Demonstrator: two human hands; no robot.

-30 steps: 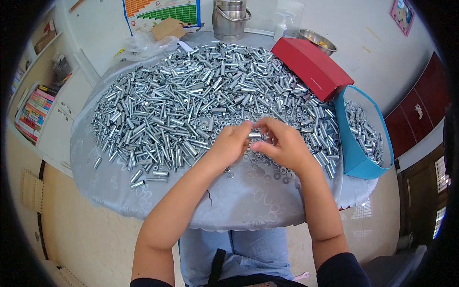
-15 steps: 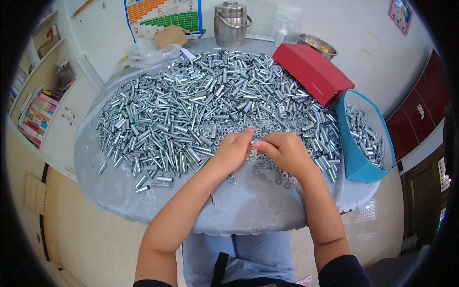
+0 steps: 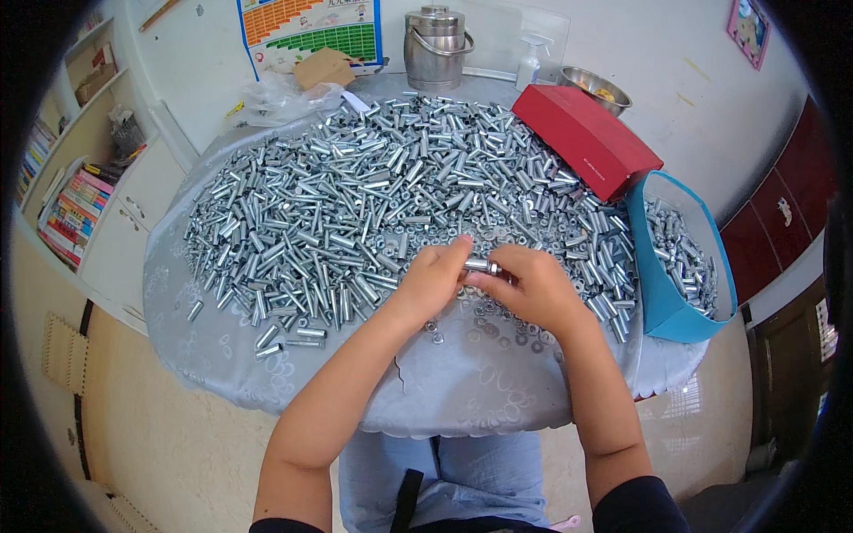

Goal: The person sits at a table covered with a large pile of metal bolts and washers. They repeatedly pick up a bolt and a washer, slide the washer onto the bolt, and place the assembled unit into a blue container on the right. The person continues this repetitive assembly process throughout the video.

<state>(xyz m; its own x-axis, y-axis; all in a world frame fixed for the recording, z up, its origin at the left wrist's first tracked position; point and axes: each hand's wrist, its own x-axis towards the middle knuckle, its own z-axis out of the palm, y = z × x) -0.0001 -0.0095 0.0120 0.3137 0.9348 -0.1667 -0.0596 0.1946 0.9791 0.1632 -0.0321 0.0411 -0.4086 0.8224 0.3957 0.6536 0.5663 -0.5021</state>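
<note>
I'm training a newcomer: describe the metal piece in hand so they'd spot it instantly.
On the grey tablecloth, find the heap of metal parts. Near its front, between the left hand and right hand, is a shiny cylindrical piece; unlike its neighbours, it's held.

Between the two arms (image 3: 333,382), the near part of the counter (image 3: 471,391) is mostly bare, so there is room to move. Just past the hands (image 3: 538,282), a big pile of metal tubes (image 3: 338,200) spreads far, left and right and blocks any low path. On the right, a blue bin (image 3: 665,298) and a red box (image 3: 586,142) stand in the way. Over the pile, the air is open.
</note>
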